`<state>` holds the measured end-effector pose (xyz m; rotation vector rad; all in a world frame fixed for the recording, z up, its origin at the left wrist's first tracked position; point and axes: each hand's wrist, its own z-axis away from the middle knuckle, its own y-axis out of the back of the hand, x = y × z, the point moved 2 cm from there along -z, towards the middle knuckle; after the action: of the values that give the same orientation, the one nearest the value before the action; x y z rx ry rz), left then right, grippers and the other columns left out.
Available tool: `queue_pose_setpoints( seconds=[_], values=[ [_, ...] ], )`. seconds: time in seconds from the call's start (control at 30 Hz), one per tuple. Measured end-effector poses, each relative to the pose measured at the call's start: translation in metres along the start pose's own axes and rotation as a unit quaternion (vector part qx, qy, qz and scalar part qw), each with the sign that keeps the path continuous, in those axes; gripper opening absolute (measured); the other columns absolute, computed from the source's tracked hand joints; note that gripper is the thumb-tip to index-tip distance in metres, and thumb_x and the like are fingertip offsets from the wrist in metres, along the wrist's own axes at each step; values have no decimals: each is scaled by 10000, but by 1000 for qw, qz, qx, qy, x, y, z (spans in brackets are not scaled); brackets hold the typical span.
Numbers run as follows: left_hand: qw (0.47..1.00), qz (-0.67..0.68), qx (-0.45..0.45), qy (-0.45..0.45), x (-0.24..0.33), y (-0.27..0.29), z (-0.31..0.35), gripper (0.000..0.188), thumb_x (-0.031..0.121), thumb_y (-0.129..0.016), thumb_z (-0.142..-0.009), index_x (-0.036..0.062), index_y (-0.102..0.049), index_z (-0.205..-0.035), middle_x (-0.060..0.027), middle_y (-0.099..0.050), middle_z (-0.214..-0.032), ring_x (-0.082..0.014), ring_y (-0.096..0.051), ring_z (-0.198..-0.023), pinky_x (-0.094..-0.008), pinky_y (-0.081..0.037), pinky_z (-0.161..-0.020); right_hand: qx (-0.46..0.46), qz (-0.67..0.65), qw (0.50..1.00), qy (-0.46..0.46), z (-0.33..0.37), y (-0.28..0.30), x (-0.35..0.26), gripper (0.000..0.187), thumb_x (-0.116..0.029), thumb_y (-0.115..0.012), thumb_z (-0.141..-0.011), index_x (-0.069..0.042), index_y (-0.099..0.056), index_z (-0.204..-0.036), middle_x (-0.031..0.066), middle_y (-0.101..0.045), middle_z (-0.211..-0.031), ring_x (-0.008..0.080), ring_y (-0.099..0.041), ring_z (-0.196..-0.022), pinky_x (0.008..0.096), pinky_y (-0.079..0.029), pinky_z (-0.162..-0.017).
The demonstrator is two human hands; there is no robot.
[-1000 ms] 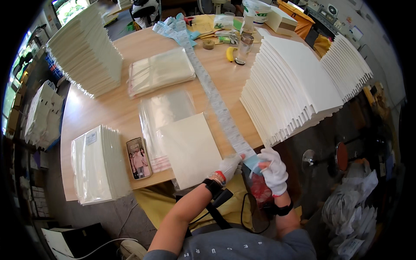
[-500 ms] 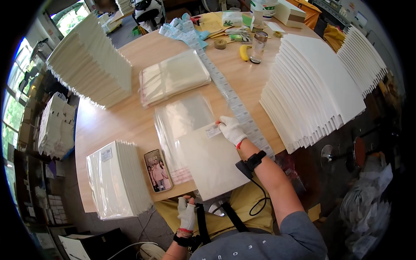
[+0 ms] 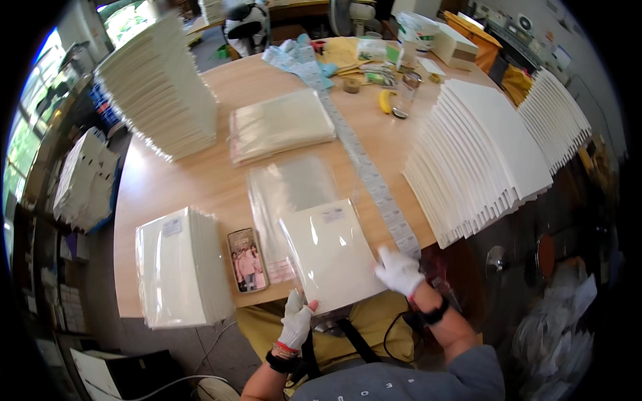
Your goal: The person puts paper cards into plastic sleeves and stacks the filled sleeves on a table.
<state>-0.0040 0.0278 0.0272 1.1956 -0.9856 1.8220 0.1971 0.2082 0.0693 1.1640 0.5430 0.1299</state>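
Observation:
A cream-white board pack in a clear plastic sleeve (image 3: pixel 328 257) lies at the near table edge, with a small printed label (image 3: pixel 333 214) near its far right corner. My left hand (image 3: pixel 295 323), in a white glove with bare fingertips, pinches the pack's near left corner between thumb and fingers. Beside the pack's right edge is my gloved right hand (image 3: pixel 400 273); motion smears its fingers. A strip of labels (image 3: pixel 378 190) runs lengthwise across the table, just right of the pack. Under and behind the pack lie flat clear plastic sleeves (image 3: pixel 291 180).
Left of the pack are a phone (image 3: pixel 247 260) and a stack of sleeved, labelled packs (image 3: pixel 175 271). Tall stacks of white boards stand at the far left (image 3: pixel 160 93) and right (image 3: pixel 475 160). Farther back are more sleeves (image 3: pixel 284 127), a banana (image 3: pixel 385 101) and a glass jar (image 3: pixel 406 97).
My right hand has left the label and come down to the pack's right edge. My left hand has risen from my lap to the near left corner. The view has shifted slightly.

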Motion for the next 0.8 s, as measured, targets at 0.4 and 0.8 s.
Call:
queue_pose_setpoints(
  seconds=[0.4, 0.8],
  values=[
    [939, -179, 223, -192, 207, 224, 84, 442, 100, -528, -874, -3, -478, -1301, -89, -569, -1180, -139, -529, -1023, -264, -448, -842, -56, -407, 816, 407, -6, -26, -268, 408, -77, -533, -859, 38, -477, -1247, 180, -587, -910, 246, -594, -751, 317, -475, -676],
    [817, -325, 366, -304, 136, 352, 84, 384, 105, -444, -946, -18, -459, -1309, -139, -450, -1348, -220, -481, -1176, -312, -386, -970, -48, -469, 775, 421, 14, -5, -230, 211, -111, -553, -868, 21, -585, -1029, 95, -590, -754, 184, -609, -793, 288, -467, -704]
  ],
)
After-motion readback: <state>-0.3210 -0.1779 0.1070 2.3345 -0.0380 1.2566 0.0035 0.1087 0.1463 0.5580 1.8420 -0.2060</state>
